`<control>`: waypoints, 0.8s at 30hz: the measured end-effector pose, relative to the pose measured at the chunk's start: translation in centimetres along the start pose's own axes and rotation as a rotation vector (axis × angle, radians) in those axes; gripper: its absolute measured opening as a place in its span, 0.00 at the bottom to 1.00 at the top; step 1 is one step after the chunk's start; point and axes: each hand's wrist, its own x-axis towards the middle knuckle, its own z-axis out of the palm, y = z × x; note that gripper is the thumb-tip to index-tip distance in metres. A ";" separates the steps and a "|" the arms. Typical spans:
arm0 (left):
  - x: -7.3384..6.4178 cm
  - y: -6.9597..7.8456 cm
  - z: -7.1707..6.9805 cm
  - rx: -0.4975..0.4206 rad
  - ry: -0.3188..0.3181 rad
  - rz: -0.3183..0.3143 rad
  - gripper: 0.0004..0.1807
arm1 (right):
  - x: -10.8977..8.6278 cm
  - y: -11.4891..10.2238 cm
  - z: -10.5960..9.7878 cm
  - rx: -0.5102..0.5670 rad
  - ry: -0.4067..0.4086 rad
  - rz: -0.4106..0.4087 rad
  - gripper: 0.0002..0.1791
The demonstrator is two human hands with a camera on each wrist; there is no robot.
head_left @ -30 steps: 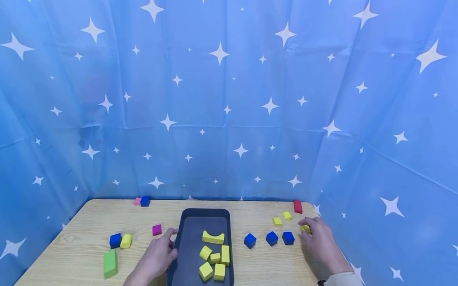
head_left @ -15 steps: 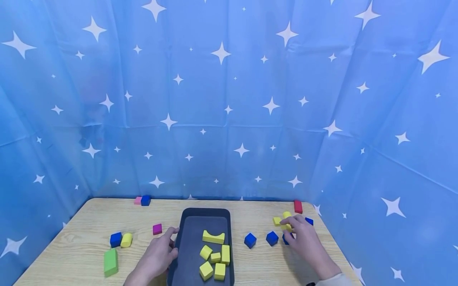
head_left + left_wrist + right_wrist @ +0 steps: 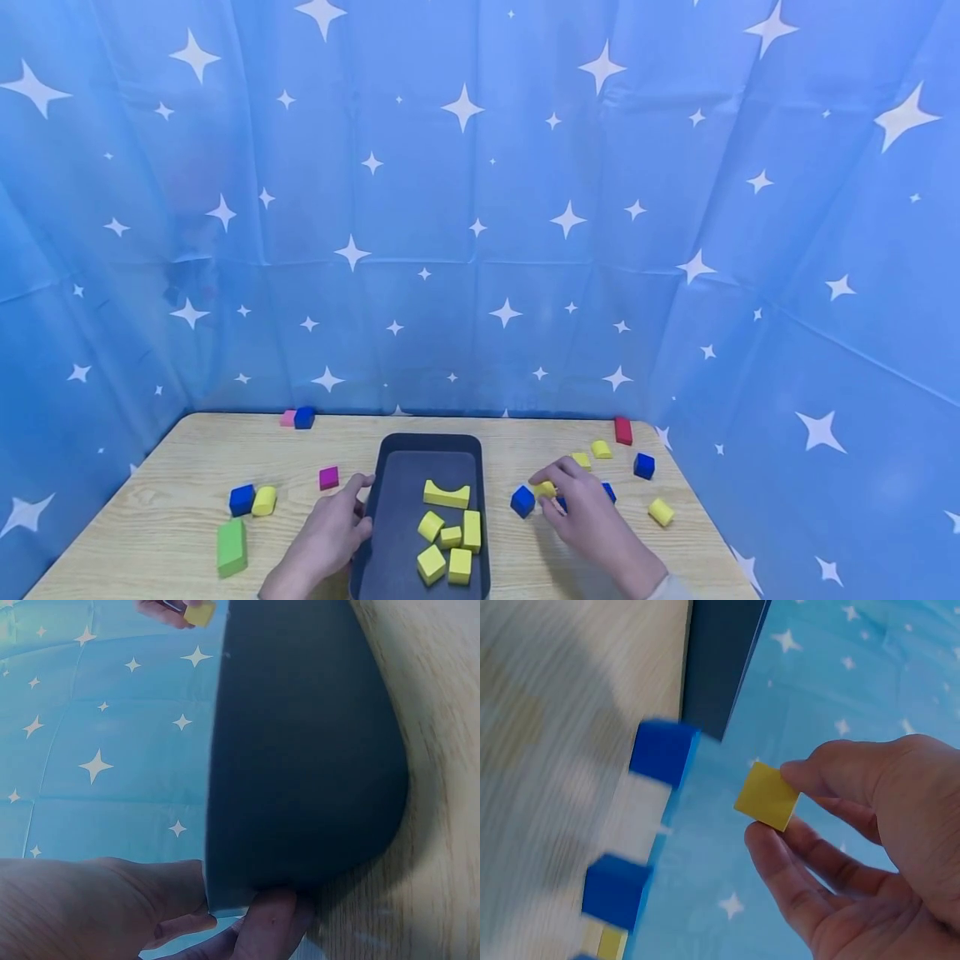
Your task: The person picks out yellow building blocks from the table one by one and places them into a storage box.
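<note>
My right hand (image 3: 585, 517) pinches a small yellow block (image 3: 769, 795) between thumb and fingertips; a square face shows in the right wrist view. In the head view it is above the table, right of the tray, near a blue cube (image 3: 522, 502), and hides part of the blue cubes behind it. My left hand (image 3: 330, 533) holds the left rim of the dark tray (image 3: 390, 500), with fingers against the outer wall (image 3: 300, 750) in the left wrist view. Several yellow blocks (image 3: 447, 496), one of them arch-shaped, lie inside the tray on its right side.
On the right lie a yellow cylinder (image 3: 661, 512), a blue cube (image 3: 643, 466), a red block (image 3: 623, 431) and a yellow half-round (image 3: 602, 450). On the left are a green block (image 3: 232, 547), a yellow cylinder (image 3: 264, 501), a magenta cube (image 3: 328, 477) and other blocks.
My right hand has moved left from the far right with the yellow block, nearing the tray. It has uncovered a yellow cylinder and a blue cube. My left hand stays at the tray.
</note>
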 end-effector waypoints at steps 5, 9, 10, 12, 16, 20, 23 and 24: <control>0.0 0.0 0.0 0.006 0.000 -0.002 0.34 | 0.1 -1.4 1.1 0.024 -0.024 -0.074 0.14; 0.0 0.0 0.0 0.004 -0.001 -0.002 0.34 | 0.0 -2.5 1.7 0.066 -0.049 -0.153 0.15; 0.0 0.0 0.0 0.003 -0.001 -0.002 0.34 | 0.0 -2.8 1.8 0.073 -0.061 -0.166 0.15; 0.0 -0.1 0.0 -0.002 -0.001 0.000 0.34 | 0.0 -3.5 2.1 0.084 -0.089 -0.181 0.15; 0.0 -0.1 -0.1 0.003 0.002 0.009 0.33 | 0.1 -5.1 2.7 0.105 -0.175 -0.186 0.14; 0.1 -0.1 -0.1 0.012 0.006 0.015 0.33 | 0.4 -6.8 3.5 0.147 -0.274 -0.183 0.14; 0.0 -0.1 -0.1 0.012 0.005 0.015 0.33 | 0.7 -8.3 4.1 0.157 -0.326 -0.201 0.14; 0.0 -0.2 -0.1 0.012 0.004 0.015 0.33 | 0.9 -8.7 4.3 0.149 -0.330 -0.225 0.14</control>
